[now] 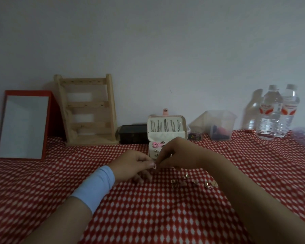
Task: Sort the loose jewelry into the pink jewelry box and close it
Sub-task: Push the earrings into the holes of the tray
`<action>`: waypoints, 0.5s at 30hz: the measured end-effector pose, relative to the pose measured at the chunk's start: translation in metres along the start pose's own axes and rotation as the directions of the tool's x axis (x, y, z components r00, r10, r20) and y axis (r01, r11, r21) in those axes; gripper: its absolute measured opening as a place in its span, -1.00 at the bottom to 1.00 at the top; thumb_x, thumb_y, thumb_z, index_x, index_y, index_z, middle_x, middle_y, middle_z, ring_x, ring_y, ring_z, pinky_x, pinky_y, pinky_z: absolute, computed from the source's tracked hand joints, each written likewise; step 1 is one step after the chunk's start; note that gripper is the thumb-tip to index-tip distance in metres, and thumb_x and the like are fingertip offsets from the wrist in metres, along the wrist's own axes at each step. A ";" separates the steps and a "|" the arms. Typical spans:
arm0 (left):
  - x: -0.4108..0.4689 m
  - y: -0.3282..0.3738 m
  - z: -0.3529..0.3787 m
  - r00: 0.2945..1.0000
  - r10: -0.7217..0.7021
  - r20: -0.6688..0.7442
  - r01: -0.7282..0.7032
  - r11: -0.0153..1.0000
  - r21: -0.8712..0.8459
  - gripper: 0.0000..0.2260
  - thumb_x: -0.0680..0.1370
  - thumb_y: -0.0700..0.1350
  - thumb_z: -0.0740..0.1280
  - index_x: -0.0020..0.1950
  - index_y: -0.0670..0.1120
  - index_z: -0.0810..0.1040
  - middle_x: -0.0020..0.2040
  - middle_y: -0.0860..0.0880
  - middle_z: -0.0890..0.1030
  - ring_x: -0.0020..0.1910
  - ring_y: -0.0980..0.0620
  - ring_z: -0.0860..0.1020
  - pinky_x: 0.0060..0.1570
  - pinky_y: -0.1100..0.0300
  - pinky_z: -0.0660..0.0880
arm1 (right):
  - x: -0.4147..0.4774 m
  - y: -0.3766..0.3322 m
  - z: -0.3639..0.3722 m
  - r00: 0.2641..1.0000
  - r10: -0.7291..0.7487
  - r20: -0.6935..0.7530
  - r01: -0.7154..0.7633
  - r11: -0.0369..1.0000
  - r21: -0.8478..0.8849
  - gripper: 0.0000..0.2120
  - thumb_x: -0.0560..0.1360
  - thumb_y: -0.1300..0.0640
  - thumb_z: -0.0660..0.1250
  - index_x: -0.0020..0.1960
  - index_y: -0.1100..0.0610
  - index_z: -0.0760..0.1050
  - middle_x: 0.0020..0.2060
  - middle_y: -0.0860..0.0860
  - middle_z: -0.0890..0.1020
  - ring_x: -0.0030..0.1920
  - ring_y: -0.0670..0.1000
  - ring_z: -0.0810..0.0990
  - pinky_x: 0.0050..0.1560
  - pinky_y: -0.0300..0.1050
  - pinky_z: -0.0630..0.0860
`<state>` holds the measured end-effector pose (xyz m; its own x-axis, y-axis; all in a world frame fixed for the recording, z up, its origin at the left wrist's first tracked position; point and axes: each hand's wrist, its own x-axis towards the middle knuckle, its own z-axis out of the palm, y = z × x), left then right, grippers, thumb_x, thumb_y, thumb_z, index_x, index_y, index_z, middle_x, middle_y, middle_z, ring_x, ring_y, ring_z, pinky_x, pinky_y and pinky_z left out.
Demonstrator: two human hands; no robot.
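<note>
Grip: the left hand and the right hand meet fingertip to fingertip, and each pinches the same small jewelry piece between thumb and forefinger. The other fingers are curled in loosely.
Held thing: a tiny pale loop, too small to tell whether it is a ring or an earring. It hangs just above the tabletop, right in front of the box.
Left wrist: a light blue wristband.
Pink jewelry box: open and upright near the middle of the tabletop's far edge. The lid is raised with hook-shaped pieces hung in a row, and the tray below already holds some pink items.
Loose jewelry: several small gold-toned pieces are scattered on the red-and-white cloth, just right of the hands toward mid-tabletop and apart from each other.
Step in hand: probably sorting is midway. One piece is being handled or fastened with both hands before it goes in.
Next move calls for: a short carry forward into a free slot of the tray, with a fine release that does not snag the pieces already there. The scattered pieces follow one by one, and the lid is closed last.
Far edge, left: a wooden earring stand and a red-framed mirror.
Far edge, beside the box: a dark box to the left and a clear plastic container to the right.
Far right corner: two water bottles.
</note>
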<state>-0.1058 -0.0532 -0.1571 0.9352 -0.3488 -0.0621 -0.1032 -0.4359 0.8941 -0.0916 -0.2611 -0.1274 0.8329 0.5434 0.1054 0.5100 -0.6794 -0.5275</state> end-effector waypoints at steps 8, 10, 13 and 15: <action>-0.002 0.004 0.000 0.994 -0.021 -0.105 -0.009 0.960 -0.280 -0.85 0.61 -0.15 0.32 -0.03 -0.16 0.67 -0.16 -0.07 0.69 -0.35 0.11 0.58 -0.46 0.27 0.47 | 0.008 -0.002 -0.003 0.997 0.048 -0.064 -0.029 0.960 0.278 -0.93 0.51 0.15 0.47 -0.06 0.12 0.72 -0.25 -0.01 0.73 -0.42 -0.14 0.55 -0.41 -0.28 0.49; -0.002 0.009 0.001 0.988 -0.018 -0.152 -0.030 0.951 -0.307 -0.83 0.60 -0.10 0.32 -0.04 -0.14 0.68 -0.17 -0.03 0.70 -0.36 0.12 0.56 -0.47 0.28 0.43 | 0.012 -0.004 -0.007 0.993 0.062 -0.097 -0.023 0.935 0.355 -0.94 0.50 0.22 0.48 -0.06 0.19 0.71 -0.34 -0.05 0.70 -0.49 -0.15 0.51 -0.50 -0.31 0.39; 0.000 0.016 0.000 0.980 -0.005 -0.201 -0.058 0.950 -0.306 -0.80 0.58 -0.04 0.34 -0.03 -0.14 0.69 -0.22 -0.01 0.69 -0.39 0.13 0.53 -0.49 0.29 0.40 | 0.018 -0.006 -0.015 0.996 0.026 -0.089 0.014 0.906 0.423 -0.88 0.50 0.28 0.47 0.02 0.15 0.70 -0.33 0.04 0.67 -0.46 -0.10 0.50 -0.51 -0.28 0.35; 0.003 0.022 -0.002 0.974 0.009 -0.224 -0.072 0.959 -0.273 -0.77 0.58 0.00 0.34 -0.12 -0.11 0.67 -0.33 0.03 0.65 -0.43 0.13 0.51 -0.51 0.30 0.39 | 0.020 -0.007 -0.021 0.997 -0.020 -0.069 0.048 0.901 0.432 -0.81 0.51 0.31 0.45 0.07 0.10 0.70 -0.20 0.19 0.68 -0.43 -0.07 0.50 -0.51 -0.24 0.36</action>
<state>-0.1049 -0.0623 -0.1363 0.9864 -0.1575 0.0470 -0.0734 -0.1668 0.9832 -0.0738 -0.2556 -0.1038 0.8355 0.5212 0.1739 0.4064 -0.3733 -0.8339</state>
